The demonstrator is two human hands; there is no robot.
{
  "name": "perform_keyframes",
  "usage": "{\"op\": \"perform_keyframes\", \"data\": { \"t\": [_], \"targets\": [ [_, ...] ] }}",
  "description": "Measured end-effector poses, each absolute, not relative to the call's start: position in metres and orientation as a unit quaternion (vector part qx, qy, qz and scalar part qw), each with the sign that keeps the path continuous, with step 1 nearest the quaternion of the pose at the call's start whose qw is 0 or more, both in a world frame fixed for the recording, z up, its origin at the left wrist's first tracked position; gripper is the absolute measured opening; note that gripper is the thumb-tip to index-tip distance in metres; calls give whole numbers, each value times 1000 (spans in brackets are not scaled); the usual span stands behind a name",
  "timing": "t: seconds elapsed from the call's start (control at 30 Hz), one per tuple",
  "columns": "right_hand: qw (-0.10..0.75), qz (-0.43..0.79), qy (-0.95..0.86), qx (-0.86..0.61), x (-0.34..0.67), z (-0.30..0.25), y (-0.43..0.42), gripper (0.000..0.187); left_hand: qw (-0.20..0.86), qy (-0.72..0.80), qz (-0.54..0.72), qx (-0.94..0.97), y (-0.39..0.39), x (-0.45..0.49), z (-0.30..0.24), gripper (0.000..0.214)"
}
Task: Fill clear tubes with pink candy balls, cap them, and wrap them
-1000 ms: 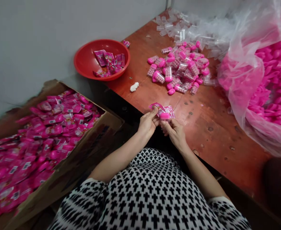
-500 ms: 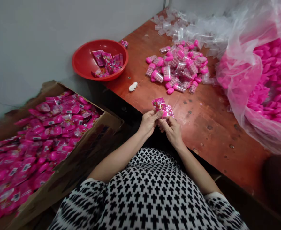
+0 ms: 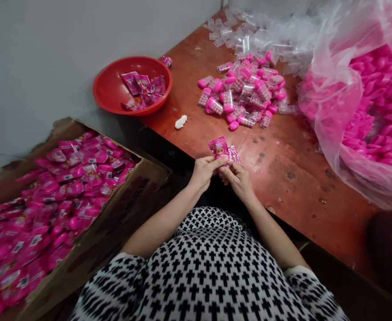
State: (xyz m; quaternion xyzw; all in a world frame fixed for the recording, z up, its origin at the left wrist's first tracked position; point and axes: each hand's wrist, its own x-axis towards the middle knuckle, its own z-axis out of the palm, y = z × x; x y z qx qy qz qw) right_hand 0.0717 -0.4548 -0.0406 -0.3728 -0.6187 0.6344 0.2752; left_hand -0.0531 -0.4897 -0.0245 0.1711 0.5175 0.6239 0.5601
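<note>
At the table's near edge my left hand (image 3: 203, 173) pinches a pink printed packet (image 3: 218, 147) between thumb and fingers. Beside it, touching, my right hand (image 3: 238, 178) is closed with its fingertips at the lower edge of a second shiny pink packet (image 3: 234, 154). The two packets overlap, and the fingers hide their lower ends. Beyond the hands lies a heap of clear little bottles with pink caps and pink beads (image 3: 246, 93).
A red bowl (image 3: 99, 91) with pink packets stands at the table's left edge. Below it, a cardboard box (image 3: 122, 178) holds many filled packets. Clear empty cups (image 3: 226, 33) lie at the back. A plastic bag (image 3: 336, 107) of pink caps fills the right. A white scrap (image 3: 181, 121) lies nearby.
The view has shifted slightly. My left thumb sits a little lower on the printed packet, so more of its picture shows. Both hands stay close together.
</note>
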Motion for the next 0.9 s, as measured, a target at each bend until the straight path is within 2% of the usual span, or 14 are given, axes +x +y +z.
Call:
{"op": "perform_keyframes", "data": {
  "t": [0.1,0.2,0.33,0.4,0.47,0.6,0.8,0.9],
  "targets": [
    [243,625,-644,-368,79,-36,-439,34,534,551,612,191,-491,-56,-24,28],
    [311,583,-642,-389,81,-25,-415,37,485,611,551,297,-493,-60,-22,26],
    [301,658,-611,-321,70,-11,-397,45,424,661,463,412,-496,-56,-19,27],
    [317,650,-614,-317,61,-9,-398,38,442,651,471,400,-497,-52,-18,30],
    [375,611,-611,-335,54,-10,-400,30,491,617,500,357,-497,-50,-18,29],
    [456,602,-539,-374,49,-19,-405,27,565,558,555,251,-496,-54,-22,25],
    [374,674,-518,-371,57,-28,-411,35,618,507,575,177,-496,-58,-25,28],
    [423,645,-503,-390,58,-30,-410,28,622,501,575,178,-498,-55,-23,30]
  ]
}}
